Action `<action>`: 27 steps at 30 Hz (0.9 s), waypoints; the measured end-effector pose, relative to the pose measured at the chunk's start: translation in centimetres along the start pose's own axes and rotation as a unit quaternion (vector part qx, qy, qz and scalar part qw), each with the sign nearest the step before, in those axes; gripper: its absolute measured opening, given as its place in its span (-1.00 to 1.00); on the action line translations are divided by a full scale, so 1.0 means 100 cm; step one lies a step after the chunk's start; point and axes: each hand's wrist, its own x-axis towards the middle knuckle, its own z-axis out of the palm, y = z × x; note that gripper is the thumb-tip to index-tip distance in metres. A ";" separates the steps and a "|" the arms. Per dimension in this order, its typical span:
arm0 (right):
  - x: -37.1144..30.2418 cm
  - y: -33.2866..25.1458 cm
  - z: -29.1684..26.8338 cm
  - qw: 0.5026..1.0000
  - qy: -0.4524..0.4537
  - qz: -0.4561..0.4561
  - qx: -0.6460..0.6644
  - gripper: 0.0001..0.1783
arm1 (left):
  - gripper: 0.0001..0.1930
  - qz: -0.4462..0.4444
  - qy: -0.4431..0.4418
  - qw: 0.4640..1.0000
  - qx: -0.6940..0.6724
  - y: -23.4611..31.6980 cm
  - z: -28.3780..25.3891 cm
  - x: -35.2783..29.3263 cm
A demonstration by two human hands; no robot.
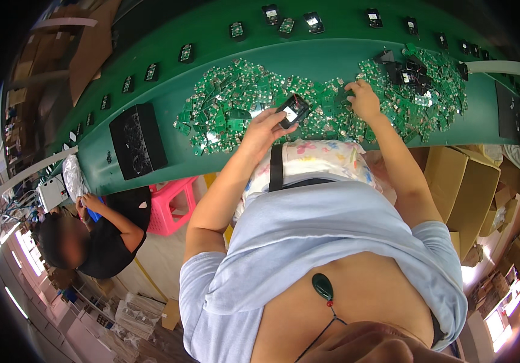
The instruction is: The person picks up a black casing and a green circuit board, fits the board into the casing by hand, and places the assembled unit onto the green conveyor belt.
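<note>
My left hand [265, 128] is closed around a small black plastic housing [294, 111] with a white label on it, held just above the near side of the pile. Reddish wire shows at the housing's far end. To the right, my right hand [366, 103] reaches into the heap of small green circuit boards [242, 91], its fingers bent together over the boards. What lies between those fingertips is too small to make out. More black housings [414, 77] sit in a cluster on the heap, right of my right hand.
Along the far green belt [211, 42] stand several black housings with boards or labels. A black bin [138, 142] is on the table's left part. Cardboard boxes [463, 187] stand below at right, a pink stool [172, 206] at left. Another person [105, 239] works at the left end.
</note>
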 end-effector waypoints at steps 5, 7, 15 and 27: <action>0.009 0.002 -0.019 0.989 -0.060 0.048 0.126 -0.75 | -0.75 -0.002 -0.073 0.997 -0.020 0.006 0.009 -0.005; 0.006 -0.014 -0.034 0.954 -0.047 0.100 0.278 -0.80 | -0.75 -0.006 -0.089 0.995 -0.032 0.010 0.013 -0.009; -0.038 -0.080 -0.084 0.781 -0.077 -0.079 0.615 -0.82 | -0.74 -0.039 -0.222 0.970 -0.087 0.015 0.028 -0.016; -0.058 -0.108 -0.085 0.800 -0.155 -0.003 0.580 -0.79 | -0.82 0.077 -0.115 0.986 0.097 0.017 0.033 -0.032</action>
